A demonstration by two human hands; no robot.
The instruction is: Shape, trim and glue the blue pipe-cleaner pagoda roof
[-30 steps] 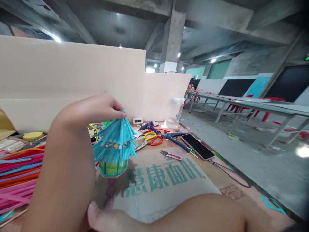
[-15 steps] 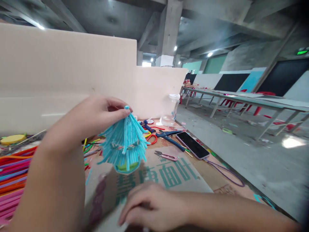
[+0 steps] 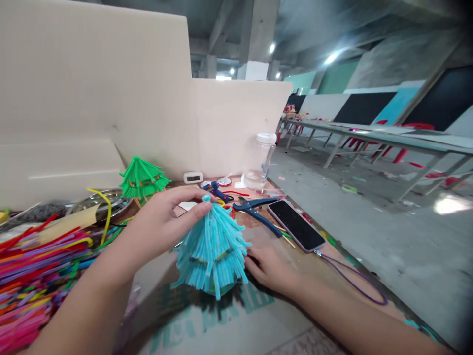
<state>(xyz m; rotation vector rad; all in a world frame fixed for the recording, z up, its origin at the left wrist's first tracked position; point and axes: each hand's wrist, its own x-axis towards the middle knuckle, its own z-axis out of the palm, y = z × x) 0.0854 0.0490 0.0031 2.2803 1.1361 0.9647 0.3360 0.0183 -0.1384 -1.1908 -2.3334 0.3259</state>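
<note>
A small blue tree (image 3: 212, 246) of fuzzy pipe cleaners in layered tiers stands upright or hangs just over the tabletop; I cannot tell whether its base touches. My left hand (image 3: 177, 212) pinches it at the tip, thumb in front. Close to the tree's right side is my right hand (image 3: 273, 264), low over the table, slightly blurred. Its fingertips are partly hidden behind the blue strands, so what they touch does not show. Farther back on the left stands a similar green tree (image 3: 144, 180).
Many coloured pipe cleaners (image 3: 37, 276) lie at left, near a metal plate (image 3: 118, 202). Blue-handled pliers (image 3: 258, 214), a phone (image 3: 295, 224) with a purple strap, a clear jug (image 3: 260, 162) and a small digital clock (image 3: 192, 177) sit behind or right. A pale partition (image 3: 148, 98) borders the back.
My left hand has lowered the blue tree and brought it right. My right hand has moved from the front up to the tree's right side. The green tree and clock are now visible.
</note>
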